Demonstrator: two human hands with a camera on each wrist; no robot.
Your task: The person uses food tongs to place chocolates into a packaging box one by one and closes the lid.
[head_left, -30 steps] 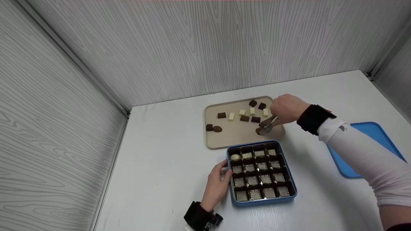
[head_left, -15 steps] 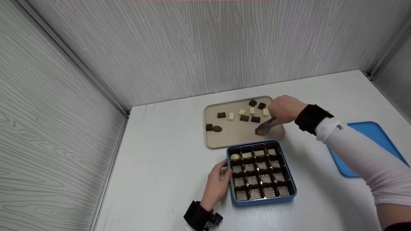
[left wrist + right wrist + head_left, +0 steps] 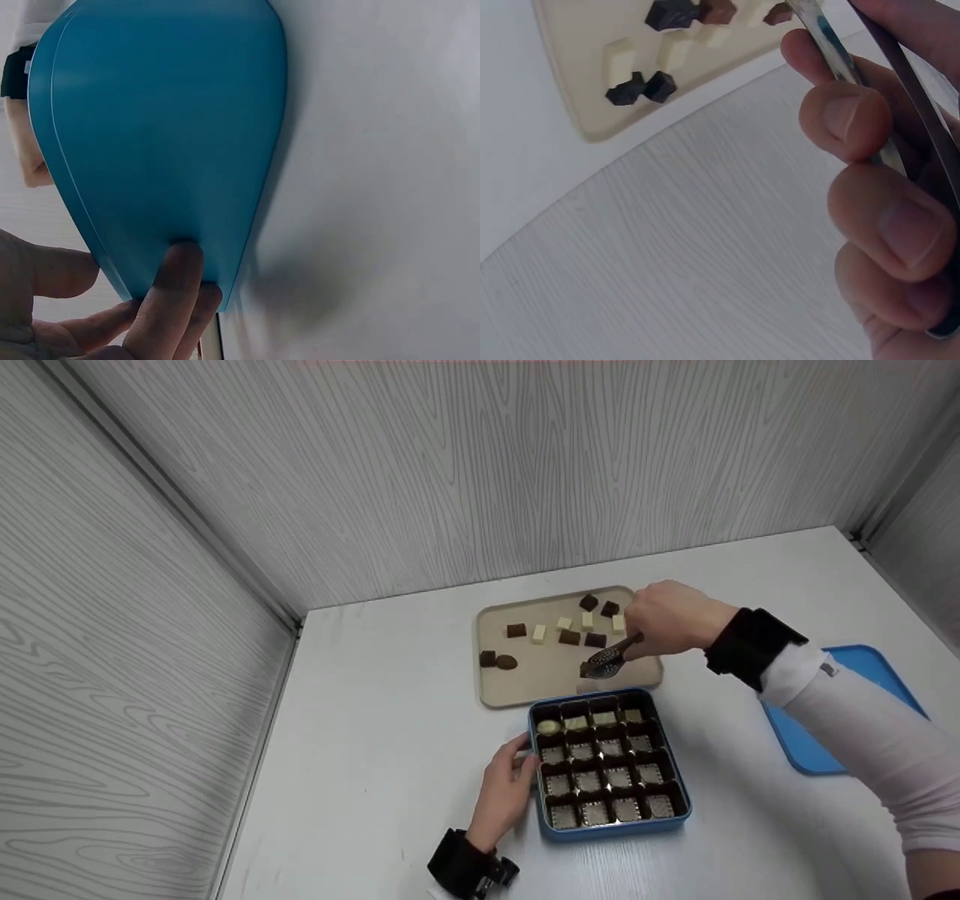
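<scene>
We see a brown chocolate [image 3: 586,669] caught in the tips of metal tongs [image 3: 609,658], held just above the near edge of the beige tray [image 3: 525,686], close to the far rim of the blue tin [image 3: 611,829]. The right hand [image 3: 670,619] grips the tongs, its fingers [image 3: 855,120] curled round the two metal arms and pressing them together. On the tray behind the tongs lie loose pieces: dark chocolates [image 3: 598,604] and white chocolates [image 3: 587,621] near the hand, more brown ones [image 3: 497,660] towards the tray's left side.

The tin sits on the white table [image 3: 375,780] just in front of the tray, its grid of foil-lined cells mostly unfilled, with pale pieces [image 3: 576,723] in the far row. The left hand [image 3: 504,795] rests against the tin's left wall, fingers [image 3: 176,289] fairly straight and touching the blue side, holding nothing. Well to the right, partly under the white sleeve [image 3: 862,735], lies the blue lid [image 3: 806,750]. Grey wood-grain panels [image 3: 450,472] enclose the table.
</scene>
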